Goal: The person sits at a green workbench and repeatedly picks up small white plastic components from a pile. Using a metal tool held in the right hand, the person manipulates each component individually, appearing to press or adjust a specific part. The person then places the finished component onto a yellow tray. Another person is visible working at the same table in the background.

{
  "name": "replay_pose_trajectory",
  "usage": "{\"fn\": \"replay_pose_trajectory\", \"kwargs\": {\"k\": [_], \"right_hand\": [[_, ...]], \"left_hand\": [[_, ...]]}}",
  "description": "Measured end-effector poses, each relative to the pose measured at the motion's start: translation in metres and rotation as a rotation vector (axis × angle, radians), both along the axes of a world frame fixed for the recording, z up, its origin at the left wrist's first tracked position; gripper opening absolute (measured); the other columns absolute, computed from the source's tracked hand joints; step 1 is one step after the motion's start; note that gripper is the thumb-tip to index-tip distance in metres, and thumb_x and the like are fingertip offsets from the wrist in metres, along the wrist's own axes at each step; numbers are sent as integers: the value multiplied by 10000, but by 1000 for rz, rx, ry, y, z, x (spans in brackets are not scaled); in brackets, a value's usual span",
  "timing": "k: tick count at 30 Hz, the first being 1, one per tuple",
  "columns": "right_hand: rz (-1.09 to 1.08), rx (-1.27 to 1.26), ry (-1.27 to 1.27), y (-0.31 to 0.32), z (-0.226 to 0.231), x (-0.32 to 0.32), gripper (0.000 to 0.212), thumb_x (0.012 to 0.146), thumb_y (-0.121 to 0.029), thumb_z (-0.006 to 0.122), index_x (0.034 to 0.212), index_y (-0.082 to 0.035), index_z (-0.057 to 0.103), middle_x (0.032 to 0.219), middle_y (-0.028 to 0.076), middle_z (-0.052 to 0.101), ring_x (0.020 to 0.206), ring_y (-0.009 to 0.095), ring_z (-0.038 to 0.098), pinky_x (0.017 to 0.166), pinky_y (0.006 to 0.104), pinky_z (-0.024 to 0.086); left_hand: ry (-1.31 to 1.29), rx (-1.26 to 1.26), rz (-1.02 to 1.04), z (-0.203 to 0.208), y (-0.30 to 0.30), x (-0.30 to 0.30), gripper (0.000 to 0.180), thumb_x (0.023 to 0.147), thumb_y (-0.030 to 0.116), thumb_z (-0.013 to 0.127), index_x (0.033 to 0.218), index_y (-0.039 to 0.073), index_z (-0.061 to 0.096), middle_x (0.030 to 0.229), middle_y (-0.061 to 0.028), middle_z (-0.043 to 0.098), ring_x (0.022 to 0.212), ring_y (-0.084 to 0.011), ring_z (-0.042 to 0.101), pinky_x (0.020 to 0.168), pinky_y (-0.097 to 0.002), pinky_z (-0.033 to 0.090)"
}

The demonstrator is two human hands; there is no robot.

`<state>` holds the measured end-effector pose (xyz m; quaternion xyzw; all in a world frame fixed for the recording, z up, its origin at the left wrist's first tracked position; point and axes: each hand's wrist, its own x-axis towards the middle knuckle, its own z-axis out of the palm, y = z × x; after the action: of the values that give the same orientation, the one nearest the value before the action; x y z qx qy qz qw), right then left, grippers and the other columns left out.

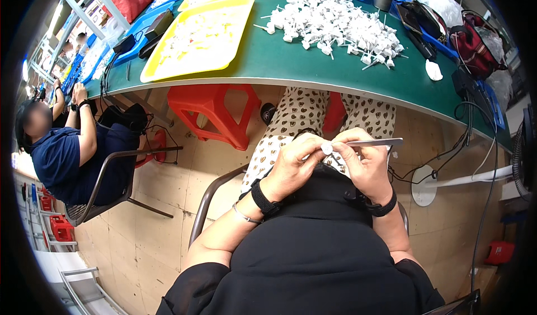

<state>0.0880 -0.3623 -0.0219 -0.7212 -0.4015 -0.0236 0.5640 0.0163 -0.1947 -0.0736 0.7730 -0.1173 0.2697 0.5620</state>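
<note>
Above my lap, my left hand (296, 164) pinches a small white plastic part (326, 148) between thumb and fingertips. Close against it, my right hand (366, 161) is closed around a slim, flat silver metal tool (372, 143), which sticks out to the right past the fingers. The fingertips of both hands meet at the white part, so the working end of the tool is hidden. A thin dark strip shows just below the part. Across the table lies a large heap of white plastic parts (335, 27) with thin stems.
Left of the heap, a yellow tray (241, 27) carries small pieces on the green table (268, 63). Blue trays stand farther back. Red stools (210, 105) sit underneath. A dark red bag (475, 44) and cables are at the right. Another person (72, 141) sits at the left.
</note>
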Motion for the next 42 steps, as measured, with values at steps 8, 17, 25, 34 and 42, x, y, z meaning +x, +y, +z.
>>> {"fn": "replay_pose_trajectory", "kwargs": {"k": [8, 17, 25, 34, 42], "right_hand": [[-27, 172, 149, -1, 3, -5, 63, 920, 1, 705, 976, 30, 705, 873, 68, 696, 739, 110, 652, 634, 244, 506], [-5, 272, 368, 0, -3, -5, 106, 940, -9, 697, 1033, 41, 691, 994, 72, 690, 848, 125, 675, 749, 252, 544], [-4, 265, 434, 2, -8, -3, 113, 960, -17, 676, 1066, 21, 668, 964, 63, 699, 878, 125, 679, 787, 257, 556], [5, 321, 461, 3, -12, -1, 142, 984, -66, 657, 1089, 28, 641, 982, 94, 705, 890, 151, 697, 826, 278, 587], [3, 387, 503, -1, -12, 3, 160, 1000, -101, 645, 1097, 25, 639, 979, 100, 706, 888, 149, 695, 824, 277, 592]], "left_hand": [[71, -86, -49, 2, 2, -1, 187, 915, -64, 664, 1091, -1, 680, 992, -108, 695, 878, -213, 696, 769, -301, 567], [-89, 90, 105, 6, 3, 1, 233, 859, -50, 718, 1075, 37, 704, 987, -99, 686, 842, -234, 688, 707, -318, 558], [-118, 263, 232, 11, 3, -1, 239, 824, -18, 740, 1044, 68, 704, 902, -76, 642, 777, -253, 645, 664, -346, 529], [20, 93, 138, 2, 4, -1, 226, 870, -32, 721, 1087, 28, 711, 963, -85, 681, 823, -190, 682, 702, -293, 558], [302, -366, -44, 9, 3, -4, 177, 969, 32, 655, 1137, -7, 697, 1033, -68, 713, 923, -136, 710, 843, -268, 589]]}}
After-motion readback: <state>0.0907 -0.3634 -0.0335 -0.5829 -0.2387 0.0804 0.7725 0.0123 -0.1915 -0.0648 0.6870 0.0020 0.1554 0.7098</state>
